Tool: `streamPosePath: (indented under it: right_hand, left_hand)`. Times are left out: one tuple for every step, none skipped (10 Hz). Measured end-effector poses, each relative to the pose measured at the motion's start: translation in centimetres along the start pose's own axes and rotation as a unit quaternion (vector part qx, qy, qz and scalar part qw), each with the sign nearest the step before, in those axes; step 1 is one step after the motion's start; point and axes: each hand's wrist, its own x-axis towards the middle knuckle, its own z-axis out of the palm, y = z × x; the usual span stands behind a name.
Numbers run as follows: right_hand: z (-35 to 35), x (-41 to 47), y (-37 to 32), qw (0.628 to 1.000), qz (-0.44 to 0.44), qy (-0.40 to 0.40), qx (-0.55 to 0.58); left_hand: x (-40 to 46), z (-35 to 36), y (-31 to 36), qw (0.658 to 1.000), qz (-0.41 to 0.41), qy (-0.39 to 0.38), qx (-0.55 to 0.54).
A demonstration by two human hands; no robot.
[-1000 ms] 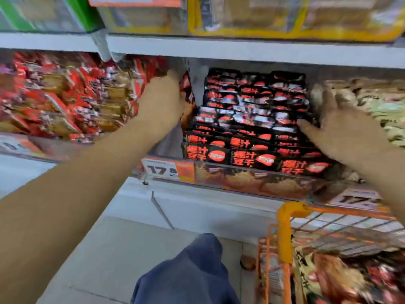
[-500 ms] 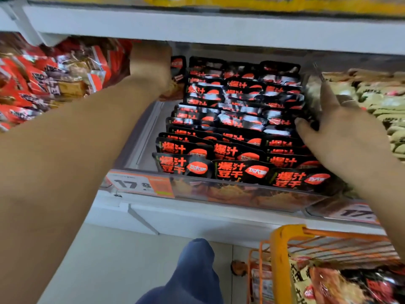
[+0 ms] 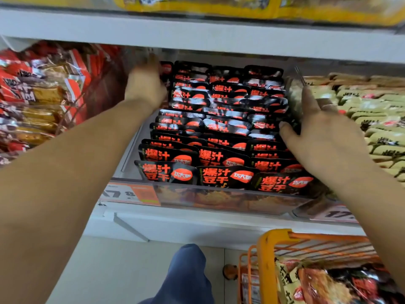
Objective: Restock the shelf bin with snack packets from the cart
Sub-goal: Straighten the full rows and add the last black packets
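Head view — left hand (image 3: 145, 84) blurred, fingers hidden behind black packets (image 3: 221, 128).

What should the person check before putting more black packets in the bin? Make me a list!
1. Left hand free to fetch: cannot tell; it is blurred at the back left of the black snack packets.
2. Right hand free: ok; fingers straight against the rows' right side.
3. Rows tidy: ok; packets stand upright in three columns.
4. Room in the shelf bin: not ok on the right, where packets reach the front wall; a gap shows along the left.
5. Supply in the orange cart: ok; packets lie inside.
6. Neighbouring green packets kept separate: ok.
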Motion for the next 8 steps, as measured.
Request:
streamPosePath:
  right_hand:
    - [0.0,0.0,0.0,1.000,-0.006,0.010,-0.011]
    - [0.0,0.0,0.2,1.000,-0.005,0.014,-0.017]
    - [0.1,0.1,0.4,0.999,0.003,0.015,0.031]
    - [0.0,-0.3,0.5,0.990,-0.044,0.082,0.103]
    - [-1.2,-2.5,1.3,0.965,-0.168,0.129,0.152]
    - [-3.4,-7.4,2.9,0.926,-0.289,0.159,0.186]
    - [-3.2,-13.5,5.8,0.906,-0.372,0.123,0.161]
    - [-0.1,-17.6,8.9,0.908,-0.416,0.010,0.042]
  left_hand:
    - [-0.3,0.4,0.0,0.991,-0.047,-0.111,-0.052]
    - [-1.2,-0.6,0.6,0.976,-0.120,-0.143,-0.109]
    - [-3.1,-2.4,0.5,0.956,-0.118,-0.041,-0.264]
    - [-8.5,-7.0,3.6,0.882,-0.093,0.016,-0.462]
    - [-16.0,-9.0,7.5,0.922,0.028,-0.014,-0.386]
    - [-25.4,-9.8,10.3,0.921,0.238,-0.068,-0.299]
    - [-32.1,-7.4,11.1,0.905,0.315,-0.155,-0.241]
    - [-35.9,-5.5,11.7,0.919,0.279,-0.180,-0.214]
